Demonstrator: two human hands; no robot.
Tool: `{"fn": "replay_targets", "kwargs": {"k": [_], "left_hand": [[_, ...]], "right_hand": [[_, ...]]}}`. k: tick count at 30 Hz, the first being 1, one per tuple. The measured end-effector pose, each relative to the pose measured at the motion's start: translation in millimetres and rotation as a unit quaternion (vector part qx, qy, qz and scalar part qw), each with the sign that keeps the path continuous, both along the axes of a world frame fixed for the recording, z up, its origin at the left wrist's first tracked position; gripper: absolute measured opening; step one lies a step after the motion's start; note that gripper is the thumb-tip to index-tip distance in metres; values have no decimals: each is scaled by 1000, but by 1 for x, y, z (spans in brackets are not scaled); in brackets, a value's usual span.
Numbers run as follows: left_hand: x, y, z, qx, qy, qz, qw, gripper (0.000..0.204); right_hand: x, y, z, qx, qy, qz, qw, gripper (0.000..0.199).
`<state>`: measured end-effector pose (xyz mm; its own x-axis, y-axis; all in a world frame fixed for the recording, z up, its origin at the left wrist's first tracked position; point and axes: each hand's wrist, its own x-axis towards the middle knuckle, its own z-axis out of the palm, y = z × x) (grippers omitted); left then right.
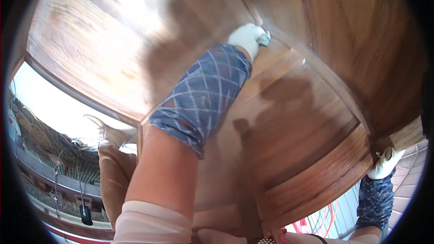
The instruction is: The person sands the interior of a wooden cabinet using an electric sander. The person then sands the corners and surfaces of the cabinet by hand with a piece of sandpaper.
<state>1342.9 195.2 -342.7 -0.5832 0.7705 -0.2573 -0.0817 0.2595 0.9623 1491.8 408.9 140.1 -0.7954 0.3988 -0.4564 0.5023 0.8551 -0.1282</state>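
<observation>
A large glossy brown wooden panel [298, 122] with raised mouldings spreads in front of me and casts back dark shadows. My left hand [246, 38], in a white glove, is closed and presses at a joint between the mouldings. A small pale green, folded piece [264, 39] pokes out of its fingers; it may be cloth or an abrasive sheet. A blue checked sleeve cover [203, 90] wraps that forearm. Down at the right, my right hand [386, 165], also gloved in white, grips the panel's lower right edge; its fingers are partly hidden.
To the lower left, a brown leg-like shape [113, 171] stands beside the panel. Behind it run metal rails [54, 183] with a black hanging piece [85, 215]. Red hoses [332, 217] show below the panel, near a pale ribbed wall [411, 180].
</observation>
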Motion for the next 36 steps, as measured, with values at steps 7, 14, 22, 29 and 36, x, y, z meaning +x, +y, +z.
{"fn": "replay_targets", "kwargs": {"k": [7, 14, 22, 29, 36], "left_hand": [[29, -186, 10, -144, 39, -21, 989, 12], [-2, -351, 94, -290, 66, -53, 953, 27], [12, -179, 262, -22, -175, -35, 984, 14], [-2, -106, 291, 63, -146, -52, 986, 11], [9, -238, 283, -151, -178, -68, 970, 6]], "right_hand": [[-13, 9, 15, 59, -92, -7, 994, 40], [-114, -69, -58, -89, 169, -177, 966, 57], [-121, -72, -60, -109, 132, -140, 975, 59], [-117, -57, -70, -131, 118, -166, 970, 49], [-120, -67, -61, -177, 132, -187, 957, 46]]}}
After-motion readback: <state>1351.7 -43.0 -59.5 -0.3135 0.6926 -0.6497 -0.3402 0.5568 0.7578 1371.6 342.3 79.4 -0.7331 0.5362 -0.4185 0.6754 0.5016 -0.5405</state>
